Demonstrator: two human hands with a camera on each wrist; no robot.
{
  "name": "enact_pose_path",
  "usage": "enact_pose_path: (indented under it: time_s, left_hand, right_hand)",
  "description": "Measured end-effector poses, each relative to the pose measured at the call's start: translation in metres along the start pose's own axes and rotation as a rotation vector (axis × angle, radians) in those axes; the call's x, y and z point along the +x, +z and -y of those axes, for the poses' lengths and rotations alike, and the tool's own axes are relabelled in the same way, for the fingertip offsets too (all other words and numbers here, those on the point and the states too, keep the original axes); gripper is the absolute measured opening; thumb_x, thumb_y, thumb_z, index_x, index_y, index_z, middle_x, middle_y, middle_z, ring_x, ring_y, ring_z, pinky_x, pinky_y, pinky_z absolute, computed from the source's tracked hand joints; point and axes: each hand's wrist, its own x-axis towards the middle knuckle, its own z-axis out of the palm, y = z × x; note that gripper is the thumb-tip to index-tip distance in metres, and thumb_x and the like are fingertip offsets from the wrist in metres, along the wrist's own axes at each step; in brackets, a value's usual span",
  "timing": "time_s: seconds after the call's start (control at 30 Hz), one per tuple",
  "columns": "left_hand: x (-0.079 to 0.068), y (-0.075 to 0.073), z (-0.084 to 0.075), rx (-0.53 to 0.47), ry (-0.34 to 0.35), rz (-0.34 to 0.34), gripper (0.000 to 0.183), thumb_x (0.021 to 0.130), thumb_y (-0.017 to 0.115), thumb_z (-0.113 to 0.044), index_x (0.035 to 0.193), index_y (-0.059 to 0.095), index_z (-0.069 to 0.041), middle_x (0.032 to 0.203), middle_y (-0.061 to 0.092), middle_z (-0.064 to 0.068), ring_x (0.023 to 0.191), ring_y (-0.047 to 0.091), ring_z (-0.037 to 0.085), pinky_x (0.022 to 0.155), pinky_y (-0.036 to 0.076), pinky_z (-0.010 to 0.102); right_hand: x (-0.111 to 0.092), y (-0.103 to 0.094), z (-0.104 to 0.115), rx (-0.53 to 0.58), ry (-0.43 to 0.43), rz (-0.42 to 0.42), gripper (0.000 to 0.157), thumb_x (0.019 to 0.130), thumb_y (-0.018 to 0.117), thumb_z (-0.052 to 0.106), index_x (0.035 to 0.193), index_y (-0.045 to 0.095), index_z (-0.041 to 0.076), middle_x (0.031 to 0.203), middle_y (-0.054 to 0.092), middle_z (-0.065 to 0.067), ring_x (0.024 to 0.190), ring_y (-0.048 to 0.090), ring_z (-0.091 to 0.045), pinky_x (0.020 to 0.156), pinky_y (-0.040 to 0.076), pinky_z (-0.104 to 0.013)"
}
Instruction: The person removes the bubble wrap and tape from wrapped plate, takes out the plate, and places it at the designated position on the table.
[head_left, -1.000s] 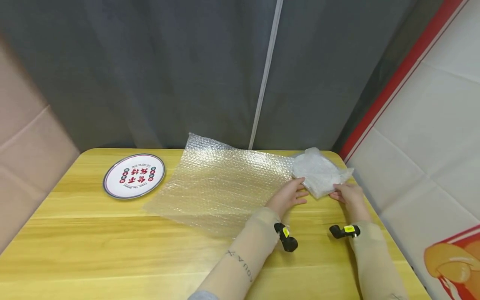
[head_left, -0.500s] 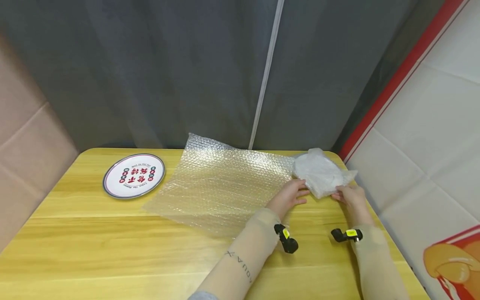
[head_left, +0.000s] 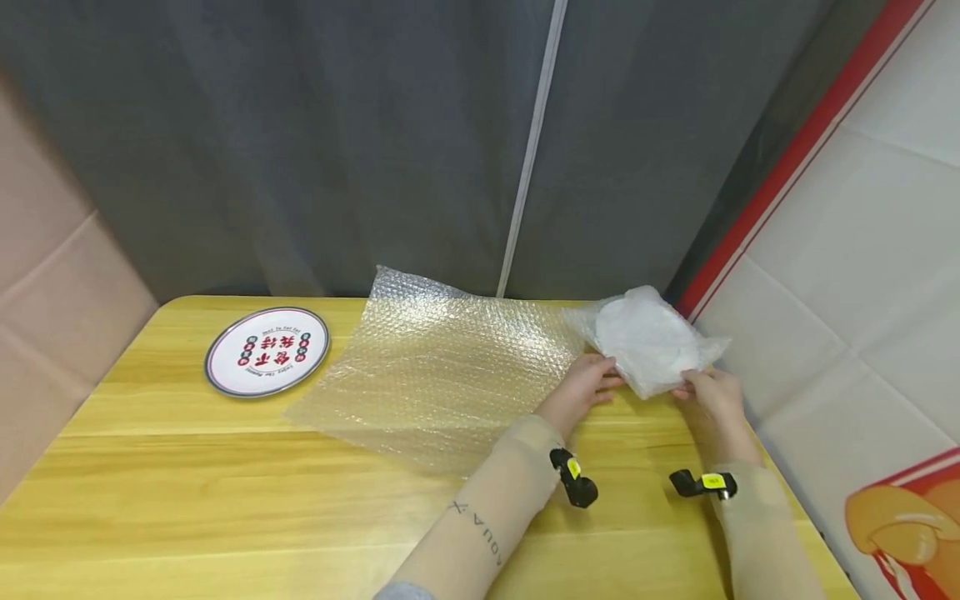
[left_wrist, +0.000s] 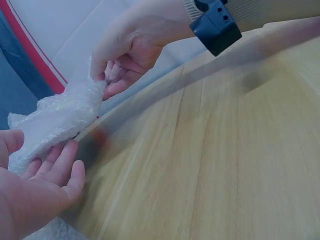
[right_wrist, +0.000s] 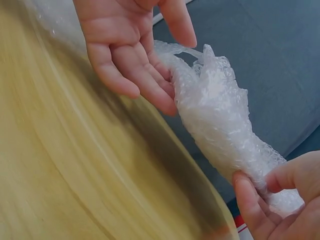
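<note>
I pinch wrapped bundle (head_left: 647, 340) by edge, right hand (head_left: 716, 396); left hand (head_left: 579, 387) (fingers extended, thumb apart) touches near side. Best support both ends, lower gently onto desk (head_left: 225, 500).

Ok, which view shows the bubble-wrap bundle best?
The head view, since the bubble-wrap bundle shows its broad face there. The right wrist view is closer but edge-on, one end partly behind the right hand; the left wrist view shows its side, partly hidden by the left hand.

L grip (head_left: 581, 386) is relaxed w/ thumb (right_wrist: 179, 22) apart, R grip (head_left: 715, 397) pinches.
</note>
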Motion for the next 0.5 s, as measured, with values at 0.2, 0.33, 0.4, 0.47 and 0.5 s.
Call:
enact_pose_path:
  time_s: [0.2, 0.33, 0.4, 0.47, 0.5]
  left_hand:
    - [0.001, 0.004, -0.002, 0.006, 0.030, -0.043, 0.018, 0.094, 0.061, -0.014, 0.105, 0.054, -0.001, 0.089, 0.062, 0.009, 0.084, 0.066, 0.023, 0.086, 0.053, 0.044]
    - [0.001, 0.007, -0.005, 0.029, 0.069, -0.070, 0.014, 0.093, 0.061, -0.010, 0.102, 0.053, -0.002, 0.087, 0.062, 0.008, 0.081, 0.067, 0.025, 0.085, 0.054, 0.045]
    - [0.001, 0.008, -0.007, 0.041, 0.082, -0.080, 0.013, 0.093, 0.062, -0.009, 0.100, 0.054, -0.002, 0.086, 0.063, 0.008, 0.080, 0.068, 0.025, 0.084, 0.054, 0.045]
    - [0.001, 0.010, -0.009, 0.049, 0.089, -0.085, 0.012, 0.092, 0.062, -0.008, 0.098, 0.054, -0.002, 0.084, 0.063, 0.007, 0.079, 0.068, 0.025, 0.083, 0.054, 0.044]
    - [0.000, 0.011, -0.010, 0.050, 0.093, -0.088, 0.011, 0.091, 0.063, -0.007, 0.096, 0.054, -0.002, 0.082, 0.063, 0.007, 0.079, 0.068, 0.025, 0.082, 0.055, 0.044]
  right_hand:
    - [-0.007, 0.001, 0.005, 0.034, 0.003, -0.016, 0.022, 0.095, 0.050, 0.006, 0.107, 0.049, -0.013, 0.065, 0.058, 0.001, 0.053, 0.061, -0.006, 0.059, 0.056, -0.020]
    - [-0.012, 0.002, 0.010, 0.074, 0.004, -0.036, 0.019, 0.095, 0.052, 0.006, 0.105, 0.049, -0.009, 0.065, 0.058, 0.002, 0.054, 0.061, -0.006, 0.060, 0.056, -0.020]
    - [-0.014, 0.001, 0.012, 0.082, 0.008, -0.045, 0.017, 0.095, 0.052, 0.008, 0.104, 0.049, -0.007, 0.066, 0.058, 0.002, 0.055, 0.062, -0.007, 0.062, 0.056, -0.021]
    - [-0.016, 0.001, 0.014, 0.100, 0.010, -0.049, 0.016, 0.095, 0.053, 0.008, 0.104, 0.049, -0.005, 0.068, 0.058, 0.002, 0.056, 0.062, -0.007, 0.063, 0.056, -0.022]
    - [-0.017, 0.001, 0.015, 0.110, 0.013, -0.052, 0.015, 0.095, 0.053, 0.008, 0.103, 0.048, -0.004, 0.068, 0.058, 0.002, 0.056, 0.062, -0.007, 0.064, 0.057, -0.022]
